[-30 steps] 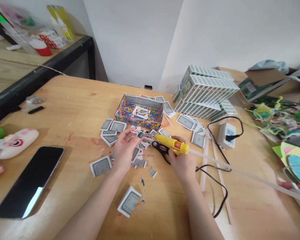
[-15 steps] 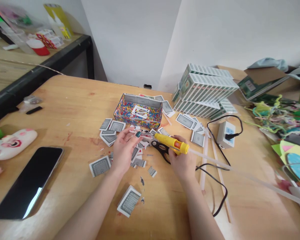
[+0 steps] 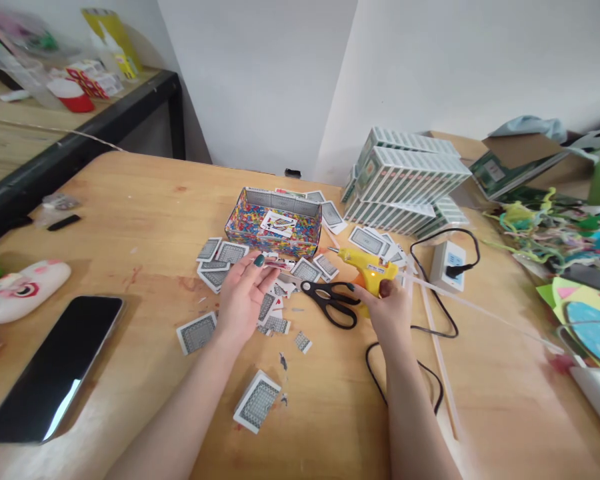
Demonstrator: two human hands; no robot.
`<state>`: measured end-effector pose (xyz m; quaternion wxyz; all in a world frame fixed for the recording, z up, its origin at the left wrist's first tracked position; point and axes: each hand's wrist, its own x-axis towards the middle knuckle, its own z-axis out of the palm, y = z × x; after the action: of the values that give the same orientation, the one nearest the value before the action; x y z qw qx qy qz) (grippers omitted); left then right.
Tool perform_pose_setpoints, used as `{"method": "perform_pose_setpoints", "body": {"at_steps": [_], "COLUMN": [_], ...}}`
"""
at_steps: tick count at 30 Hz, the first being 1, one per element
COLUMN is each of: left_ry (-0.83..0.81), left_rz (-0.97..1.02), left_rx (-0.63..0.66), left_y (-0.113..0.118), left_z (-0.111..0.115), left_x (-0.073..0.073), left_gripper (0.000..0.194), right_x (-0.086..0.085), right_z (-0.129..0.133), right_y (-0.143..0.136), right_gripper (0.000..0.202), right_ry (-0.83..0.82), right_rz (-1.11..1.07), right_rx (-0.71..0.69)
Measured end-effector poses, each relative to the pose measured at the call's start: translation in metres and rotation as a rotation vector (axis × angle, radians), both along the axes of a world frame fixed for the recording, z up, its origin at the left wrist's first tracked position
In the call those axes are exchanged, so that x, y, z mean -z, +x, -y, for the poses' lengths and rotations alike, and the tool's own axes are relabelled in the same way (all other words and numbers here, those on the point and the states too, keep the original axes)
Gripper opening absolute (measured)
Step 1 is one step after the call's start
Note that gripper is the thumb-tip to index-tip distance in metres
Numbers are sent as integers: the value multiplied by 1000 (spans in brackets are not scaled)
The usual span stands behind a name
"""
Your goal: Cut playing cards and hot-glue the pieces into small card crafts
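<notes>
Left hand [image 3: 243, 293]: it's pinching a small piece of card [image 3: 279, 265] at the fingertips, just in front of the patterned box; the fingers are hiding part of it.
Right hand [image 3: 387, 310]: it's gripping the glue gun by the handle, right of the scissors.
Glue gun [image 3: 367, 267]: yellow, it's pointing its nozzle left and showing a small glowing light; a long clear glue stick [image 3: 480, 310] is jutting from its rear.
Patterned box [image 3: 275, 245]: open-topped, it's sitting beyond the hands, with one face-up picture card [image 3: 277, 224] lying on its colourful floor and grey card backs lining the inside of its rear wall.
Striped boxes [image 3: 415, 177]: green and white, they're standing stacked at the back right.
Cardboard box [image 3: 525, 160]: it's lying with flaps spread at the far right, a pale blue cloth [image 3: 530, 128] resting on top.
Scissors [image 3: 337, 303]: black-handled, they're lying right between the two hands, blades pointing left among the loose cards.
Loose cards [image 3: 231, 253]: they're crowding the front and both sides of the patterned box.
Card stack [image 3: 257, 400]: it's resting nearer the person, between the forearms.
Power strip [image 3: 447, 267]: it's holding a black plug, the cord [image 3: 445, 313] looping near the right forearm.
Phone [image 3: 55, 370]: it's lying dark-screened at the left.
</notes>
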<state>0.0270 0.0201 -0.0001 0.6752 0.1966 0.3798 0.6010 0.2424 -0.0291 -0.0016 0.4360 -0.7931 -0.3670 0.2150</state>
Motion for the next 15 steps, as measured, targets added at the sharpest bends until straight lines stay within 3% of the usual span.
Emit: {"method": "perform_pose_setpoints", "body": {"at_steps": [8,12,14,15], "left_ry": [-32,-42,-44,-44], "left_rz": [56,63,58,50], "left_rx": [13,22,18,13], "left_y": [-3,-4,-5,-5], "left_z": [-1,-2,-3,-3], "left_x": [0,-1,0,0], "left_gripper": [22,21,21,22], "right_x": [16,10,1,-4], "right_z": [0,2,6,9], "right_y": [12,11,4,-2], "right_gripper": [61,52,40,33], "right_ry": [-58,36,76,61], "right_rz": [304,537,486,373], "right_rx": [127,160,55,-93]}}
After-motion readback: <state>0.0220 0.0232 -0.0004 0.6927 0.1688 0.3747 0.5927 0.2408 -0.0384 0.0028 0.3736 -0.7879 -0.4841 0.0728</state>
